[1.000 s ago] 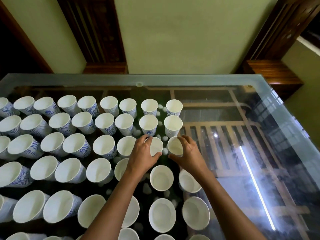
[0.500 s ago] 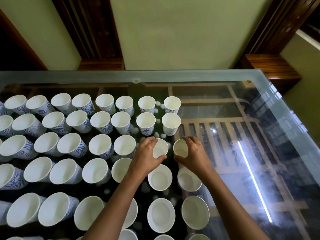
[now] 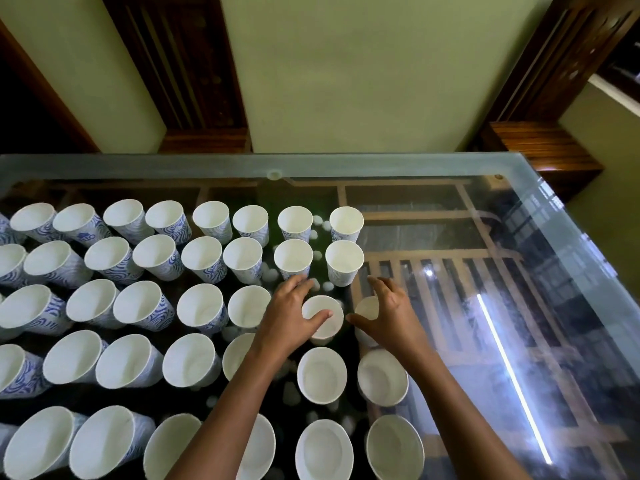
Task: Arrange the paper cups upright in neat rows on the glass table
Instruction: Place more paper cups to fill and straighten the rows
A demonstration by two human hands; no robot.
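Observation:
Several rows of white paper cups with blue wave print stand upright on the glass table (image 3: 450, 168), filling its left and middle. My left hand (image 3: 289, 318) grips one cup (image 3: 325, 323) in the third row, thumb over its near rim and fingers behind it. My right hand (image 3: 389, 315) wraps around the neighbouring cup (image 3: 366, 306) at the row's right end; that cup is mostly hidden by the hand. Just beyond them stand two upright cups (image 3: 293, 258) (image 3: 344, 259); two more (image 3: 322, 375) (image 3: 382, 377) stand just in front.
Bare glass stretches along the table's right side (image 3: 502, 341), showing a wooden frame and a bright light streak below. Small white pebbles (image 3: 317, 233) lie under the glass between cups. A green wall and dark wooden door frames (image 3: 180, 64) stand behind the table.
Both hands stay on the same two cups, which have slid a little toward me, away from the second row. My right fingers are spread wider.

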